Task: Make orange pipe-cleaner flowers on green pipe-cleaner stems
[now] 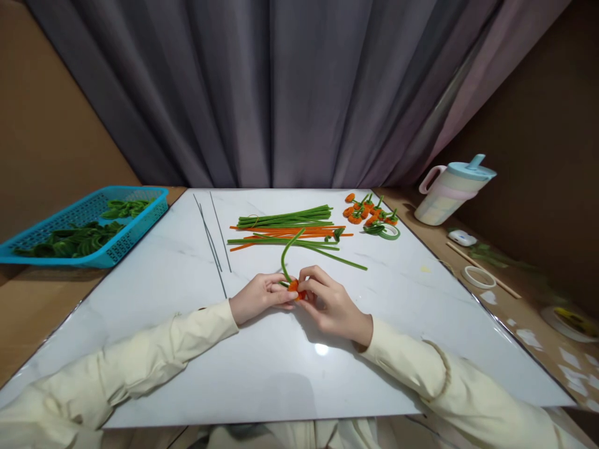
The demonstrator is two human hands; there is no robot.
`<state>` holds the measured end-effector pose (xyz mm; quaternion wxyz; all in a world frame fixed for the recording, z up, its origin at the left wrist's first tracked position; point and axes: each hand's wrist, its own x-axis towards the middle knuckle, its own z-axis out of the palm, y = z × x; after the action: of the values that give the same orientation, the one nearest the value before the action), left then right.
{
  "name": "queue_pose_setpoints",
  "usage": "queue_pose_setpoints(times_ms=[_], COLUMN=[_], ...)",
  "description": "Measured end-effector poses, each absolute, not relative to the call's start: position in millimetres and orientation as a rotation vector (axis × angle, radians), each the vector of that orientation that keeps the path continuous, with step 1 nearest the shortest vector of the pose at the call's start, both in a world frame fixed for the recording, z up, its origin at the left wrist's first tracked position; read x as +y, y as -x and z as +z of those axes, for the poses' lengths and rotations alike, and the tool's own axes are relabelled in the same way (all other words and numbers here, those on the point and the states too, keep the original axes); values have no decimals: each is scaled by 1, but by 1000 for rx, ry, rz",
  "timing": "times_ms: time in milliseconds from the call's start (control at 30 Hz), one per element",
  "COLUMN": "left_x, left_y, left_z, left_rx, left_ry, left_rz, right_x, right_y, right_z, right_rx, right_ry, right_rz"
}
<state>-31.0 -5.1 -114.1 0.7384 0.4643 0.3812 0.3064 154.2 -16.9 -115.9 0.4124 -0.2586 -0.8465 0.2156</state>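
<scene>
The left hand (262,296) pinches a small, round, orange fuzzy piece (293,286) with a curved green fuzzy stem (284,257), apparently steadying it between both hands as the right hand (331,304) grips its edge, with straight green fuzzy stems (285,218) beyond them, presumably for easy reach.

Your white marbled tabletop (224,380) carries a green stem bundle (285,218) — take that as your landmark. Left of the bundle, you have thin dark wires (220,231) lying lengthwise. Just on your side of it lie orange stems (318,232), with loose green stems (262,241) crossing among them. To its right sit orange pumpkin-like pieces (354,219) with green stalks — plus a green tape roll (397,233).
</scene>
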Motion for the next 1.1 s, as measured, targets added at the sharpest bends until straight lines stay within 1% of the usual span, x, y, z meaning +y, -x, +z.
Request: queue_pose_setpoints(times_ms=[400,1100], left_x=[-6,-7], left_y=[34,34], left_z=[-115,-112], left_rx=[792,768], left_ry=[-1014,-984], left_rz=[698,688], right_x=[-17,-16], right_y=[-155,-156], right_z=[-116,-117], right_rx=[-2125,-2168], right_ry=[690,688], right_rz=[590,529])
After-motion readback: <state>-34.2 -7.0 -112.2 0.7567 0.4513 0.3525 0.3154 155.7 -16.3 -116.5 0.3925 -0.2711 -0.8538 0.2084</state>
